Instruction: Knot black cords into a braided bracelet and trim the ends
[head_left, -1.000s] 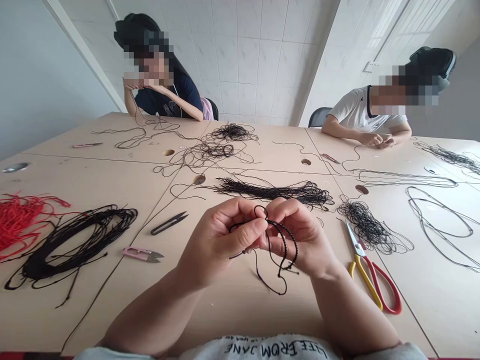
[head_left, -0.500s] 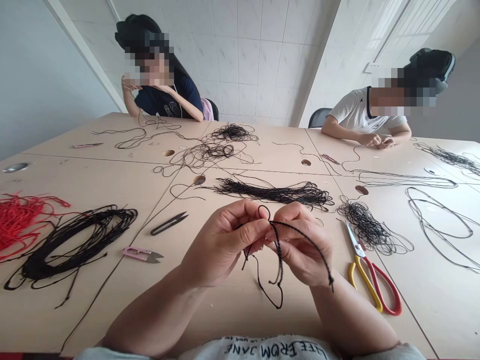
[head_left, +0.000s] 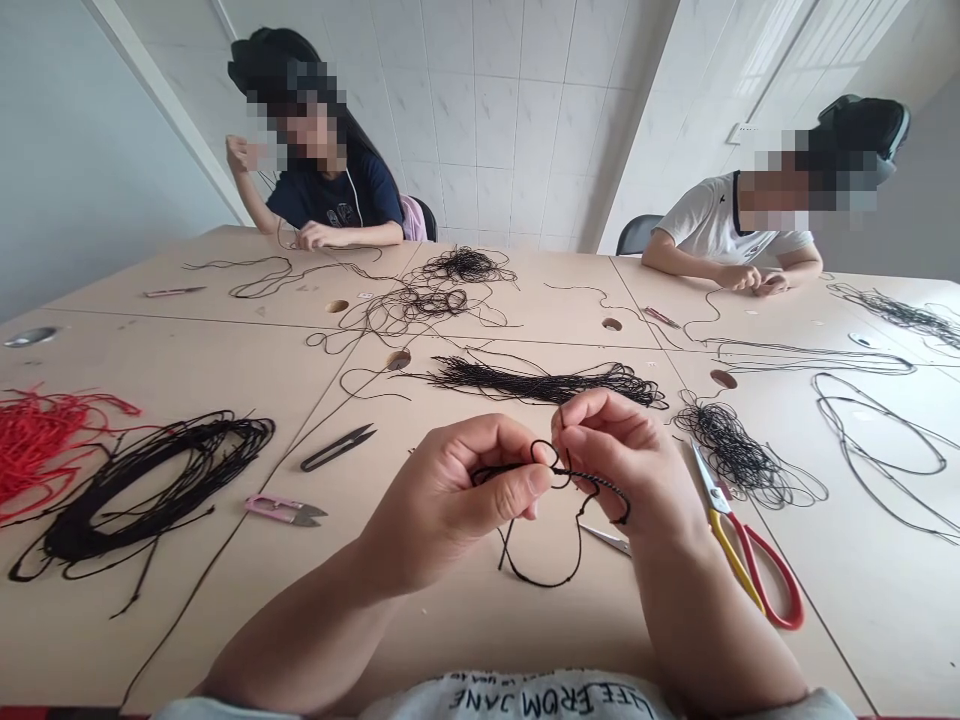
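Observation:
Above the table's near side, my left hand (head_left: 480, 490) pinches a thin black braided cord (head_left: 544, 583) between thumb and index finger. A small loop of the cord stands up at those fingertips. My right hand (head_left: 619, 455) is closed on a strand of the same cord, thumb against index finger, just right of the loop. Part of the cord hangs below both hands in a wide curve, and a braided section runs across under my right fingers. Behind my hands lies a bundle of black braided cords (head_left: 547, 383).
Red-and-yellow scissors (head_left: 776, 580) lie right of my right forearm; pink snips (head_left: 281, 508) and black snips (head_left: 337, 447) lie left. A black cord coil (head_left: 75, 520), red strands (head_left: 37, 440) and a black tangle (head_left: 735, 450) flank me. Two people sit across the table (head_left: 420, 640).
My right hand has moved slightly up and right, drawing a strand from the loop. The hanging cord has shifted, and a blade tip now shows below. The person at left has parted their hands.

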